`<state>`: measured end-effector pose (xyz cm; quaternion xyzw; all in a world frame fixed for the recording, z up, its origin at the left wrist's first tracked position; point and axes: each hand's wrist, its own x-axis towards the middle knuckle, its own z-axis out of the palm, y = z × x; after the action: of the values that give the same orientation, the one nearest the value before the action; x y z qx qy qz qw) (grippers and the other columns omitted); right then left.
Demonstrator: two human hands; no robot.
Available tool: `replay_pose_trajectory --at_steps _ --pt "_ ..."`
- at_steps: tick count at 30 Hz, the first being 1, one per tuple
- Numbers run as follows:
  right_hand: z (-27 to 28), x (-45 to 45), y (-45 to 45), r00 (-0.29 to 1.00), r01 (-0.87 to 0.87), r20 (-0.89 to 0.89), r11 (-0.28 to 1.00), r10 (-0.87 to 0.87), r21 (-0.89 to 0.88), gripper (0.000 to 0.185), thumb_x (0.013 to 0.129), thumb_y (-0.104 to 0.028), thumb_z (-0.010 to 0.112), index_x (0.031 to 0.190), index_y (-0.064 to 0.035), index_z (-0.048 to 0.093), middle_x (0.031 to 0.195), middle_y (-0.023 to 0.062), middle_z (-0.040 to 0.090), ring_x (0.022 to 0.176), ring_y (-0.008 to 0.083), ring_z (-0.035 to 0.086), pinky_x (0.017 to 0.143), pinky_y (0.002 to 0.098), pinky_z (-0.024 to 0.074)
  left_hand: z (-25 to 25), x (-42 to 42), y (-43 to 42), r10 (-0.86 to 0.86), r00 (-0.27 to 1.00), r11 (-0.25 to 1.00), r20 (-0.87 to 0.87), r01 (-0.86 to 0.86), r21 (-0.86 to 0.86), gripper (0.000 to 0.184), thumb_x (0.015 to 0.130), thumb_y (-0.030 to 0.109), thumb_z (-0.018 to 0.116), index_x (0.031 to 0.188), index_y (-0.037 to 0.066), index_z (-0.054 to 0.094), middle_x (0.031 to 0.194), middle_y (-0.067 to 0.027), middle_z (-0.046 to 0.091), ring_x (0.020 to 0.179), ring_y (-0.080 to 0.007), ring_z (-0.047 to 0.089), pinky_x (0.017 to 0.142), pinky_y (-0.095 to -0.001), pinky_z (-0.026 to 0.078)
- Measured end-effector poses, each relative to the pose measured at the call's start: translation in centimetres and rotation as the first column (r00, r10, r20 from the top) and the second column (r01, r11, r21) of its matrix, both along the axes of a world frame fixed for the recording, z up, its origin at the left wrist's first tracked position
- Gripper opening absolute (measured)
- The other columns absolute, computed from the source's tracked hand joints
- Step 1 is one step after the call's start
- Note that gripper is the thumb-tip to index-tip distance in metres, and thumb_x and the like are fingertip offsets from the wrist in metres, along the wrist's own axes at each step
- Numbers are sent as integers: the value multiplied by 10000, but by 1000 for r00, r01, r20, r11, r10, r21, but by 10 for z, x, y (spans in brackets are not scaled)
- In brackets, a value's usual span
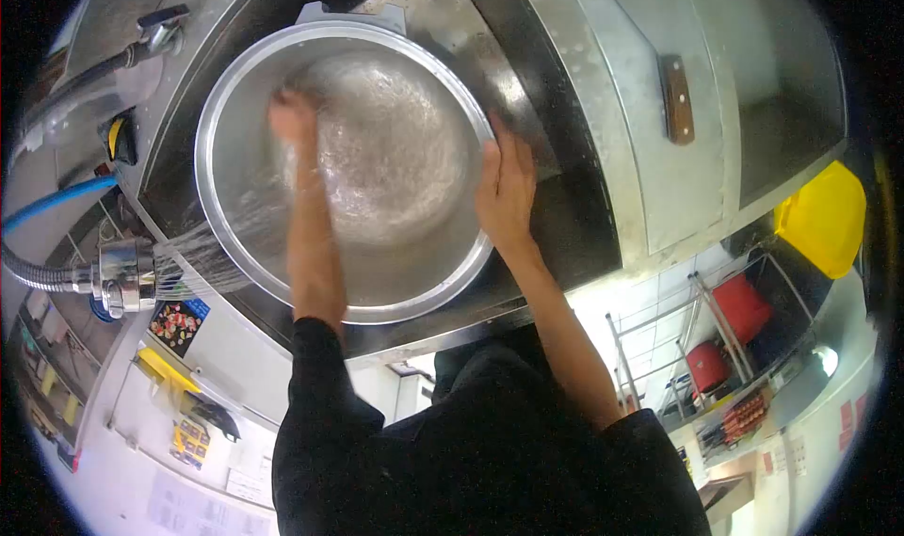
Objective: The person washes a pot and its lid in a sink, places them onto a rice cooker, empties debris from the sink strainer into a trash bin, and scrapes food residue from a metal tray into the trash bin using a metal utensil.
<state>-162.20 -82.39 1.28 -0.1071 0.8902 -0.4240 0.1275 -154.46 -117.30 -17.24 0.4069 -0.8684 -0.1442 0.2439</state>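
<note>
A large round metal pot (363,312) sits in the sink with its open top toward me, and its inner wall and bottom look wet and shiny. Reaching inside it, my left hand (295,117) is near the far left wall, smeared by motion; whether it holds anything is not visible. My right hand (507,183) grips the pot's right rim, thumb by the edge and fingers along the outside. From the left, a spray nozzle (127,274) sends a fan of water over the rim into the pot.
A knife with a wooden handle (677,100) lies on the metal counter to the right. Hoses, including a blue one (58,202), run along the left. A yellow bin-like object (826,218) and a metal rack (702,324) with red items stand at the lower right.
</note>
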Motion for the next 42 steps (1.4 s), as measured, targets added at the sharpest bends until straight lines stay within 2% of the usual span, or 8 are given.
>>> replay_pose_trajectory --at_steps 4,5,14,27,31,34,38,42 --pt "-3 2 -3 1000 12 -1 999 -12 -39 399 980 -230 412 1311 -27 503 1168 217 578 1057 401 540 933 495 388 64 176 56 -282 604 889 745 -127 439 429 915 333 516 1218 33 553 1137 -222 602 1072 -351 567 929 -438 423" --pt "-2 4 -4 1000 23 12 999 -22 -38 388 976 -219 420 1303 -29 509 1171 211 579 1057 395 541 935 491 389 32 244 81 -475 354 807 806 541 238 423 920 321 501 1226 34 554 1118 -231 605 1044 -382 571 945 -471 407" --pt "-4 12 -7 1000 13 -25 998 -15 -54 361 962 -193 445 1274 -31 528 1134 196 588 1049 375 531 931 494 382 248 121 278 -673 721 120 162 -110 987 592 1031 374 225 1482 -7 183 1538 -221 185 1437 -313 173 1176 -386 115" --pt "-6 12 -6 999 12 -35 995 -15 -98 357 959 -178 439 1270 -24 523 1168 204 572 1077 377 519 949 482 378 255 102 272 -719 560 241 411 -354 904 539 1029 330 249 1425 -28 325 1476 -243 326 1374 -341 325 1132 -386 242" --pt "-1 15 -9 1000 -12 -12 997 12 -77 360 964 -192 440 1262 -4 516 1132 215 567 1054 385 521 937 492 375 175 39 274 -327 945 158 -3 58 986 405 976 222 423 1309 -2 480 1334 -229 505 1224 -375 486 1030 -440 371" --pt "-9 7 -9 999 6 -33 998 -8 -56 366 964 -223 456 1238 11 519 1088 224 566 1021 398 529 903 491 388 23 3 191 -750 661 544 -33 644 537 369 797 102 583 1158 24 590 1193 -210 594 1112 -363 557 950 -438 428" --pt "-3 19 -8 982 158 109 987 -155 -18 391 951 -293 506 1188 18 526 937 214 589 866 402 584 759 462 451 19 -56 39 -761 569 637 311 746 193 258 859 261 573 936 37 675 856 -189 666 889 -385 613 800 -475 483" --pt "3 21 -13 975 151 150 982 -167 111 375 951 -326 509 1077 21 569 796 210 627 709 407 627 622 469 481 16 76 -51 -520 645 781 559 625 5 460 873 314 584 1228 23 555 1146 -232 612 1022 -397 596 876 -463 483"
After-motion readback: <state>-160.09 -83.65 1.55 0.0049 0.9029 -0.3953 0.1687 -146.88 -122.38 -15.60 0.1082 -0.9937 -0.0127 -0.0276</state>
